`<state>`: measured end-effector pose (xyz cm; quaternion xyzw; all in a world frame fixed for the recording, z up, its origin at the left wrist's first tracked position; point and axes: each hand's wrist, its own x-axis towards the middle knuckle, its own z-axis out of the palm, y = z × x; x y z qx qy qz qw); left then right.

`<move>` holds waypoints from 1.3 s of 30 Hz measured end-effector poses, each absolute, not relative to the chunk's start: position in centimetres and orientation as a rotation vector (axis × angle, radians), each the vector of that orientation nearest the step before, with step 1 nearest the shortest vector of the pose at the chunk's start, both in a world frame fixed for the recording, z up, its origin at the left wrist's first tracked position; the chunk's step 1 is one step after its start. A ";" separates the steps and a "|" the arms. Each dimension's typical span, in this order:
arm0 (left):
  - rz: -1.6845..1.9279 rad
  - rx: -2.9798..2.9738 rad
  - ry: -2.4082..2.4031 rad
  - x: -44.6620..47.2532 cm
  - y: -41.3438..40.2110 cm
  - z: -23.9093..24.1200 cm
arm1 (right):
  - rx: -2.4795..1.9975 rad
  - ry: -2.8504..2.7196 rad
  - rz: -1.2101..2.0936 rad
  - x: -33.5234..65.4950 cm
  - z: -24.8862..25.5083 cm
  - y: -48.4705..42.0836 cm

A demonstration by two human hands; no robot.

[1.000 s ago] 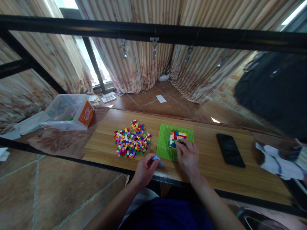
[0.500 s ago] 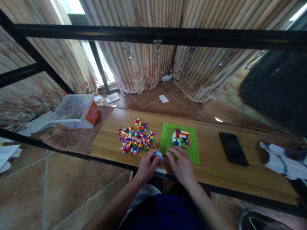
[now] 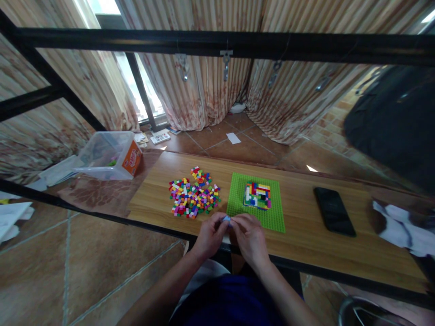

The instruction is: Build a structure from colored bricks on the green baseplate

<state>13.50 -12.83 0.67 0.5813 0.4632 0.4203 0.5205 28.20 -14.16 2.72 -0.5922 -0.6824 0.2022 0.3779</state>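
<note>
Between my two hands, near the table's front edge, is a small light-blue toy brick (image 3: 226,219), mostly covered by fingers. My left hand (image 3: 211,233) pinches it from the left. From the right, the fingertips of my right hand (image 3: 249,233) close on its other side. Just beyond my right hand lies a green baseplate (image 3: 275,219), carrying a square build of multicoloured bricks (image 3: 257,196). Left of the plate spreads a pile of loose bricks (image 3: 193,197) in many colours.
A black phone (image 3: 335,211) lies on the wooden table (image 3: 295,244) to the right, with crumpled white paper (image 3: 401,228) beyond it. At the far left stands a clear plastic box (image 3: 105,156) with an orange label. A black metal bar (image 3: 204,43) crosses above the table.
My right hand has moved left and its fingers have closed on the light-blue brick held in my left hand. The view has shifted slightly; the build and pile look the same.
</note>
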 end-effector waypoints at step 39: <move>0.969 1.424 1.154 13.6 -13.0 1.3 | -1.630 -1.611 0.121 36.8 1.8 -7.7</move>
